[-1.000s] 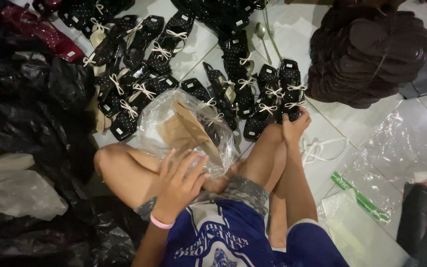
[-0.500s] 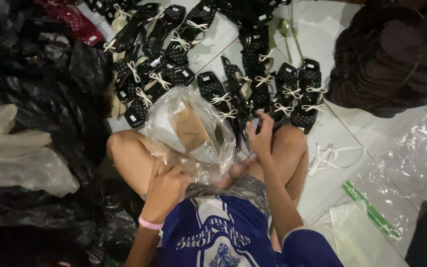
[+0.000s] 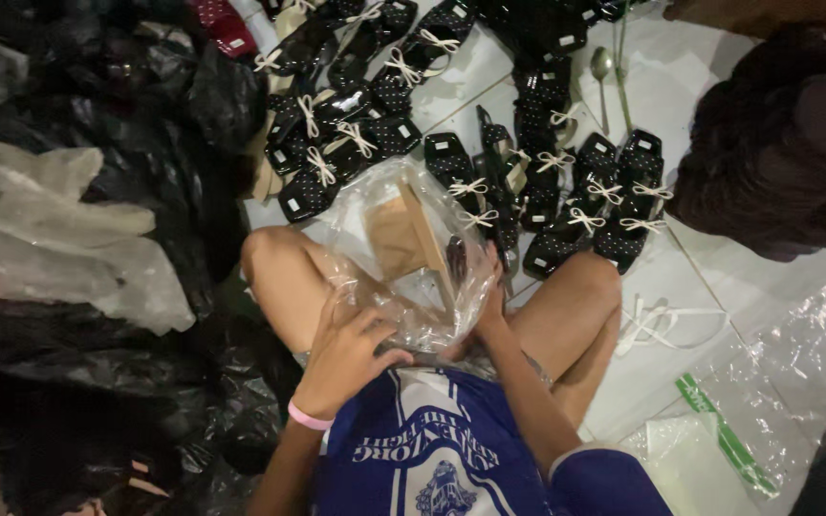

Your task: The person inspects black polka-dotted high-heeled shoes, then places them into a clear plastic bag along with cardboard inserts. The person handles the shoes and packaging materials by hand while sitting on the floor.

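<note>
Change: both hands have drawn in onto the clear plastic bag since a second ago; the right hand, which then reached out toward the black sandals, now rests at the bag's right side.
Black bags [image 3: 78, 382]: heaped along the floor's left edge, crumpled and shiny.
Pale plastic sheets [image 3: 59, 239]: lying on top of that dark heap, at mid-left.
Left hand [image 3: 346, 349]: its grip is closed loosely around the bag's lower left, fingers curled into the plastic; a pink band [image 3: 310, 418] sits at the wrist.
Clear plastic bag [image 3: 403, 253]: between the person's bent knees, over the lap, held from both sides; its mouth end is gathered toward the body.
Tan sole [image 3: 403, 234]: a flat brownish piece inside the bag, standing on edge and tilted.
Right hand [image 3: 485, 311]: pressed against the bag's lower right, mostly hidden behind the plastic; the grip appears closed on the bag, though the fingers cannot be made out fully.
Black sandals [image 3: 566, 205]: dotted pairs tied with white string, spread in rows across the white tiled floor [image 3: 690, 287] toward its far edge, just beyond the knees.
Dark stack [image 3: 786, 143]: a rounded pile of brown pieces at the floor's far right corner.
Clear wrappers [image 3: 795, 373]: loose on the tiles at the right edge, one with a green strip [image 3: 724, 435].
</note>
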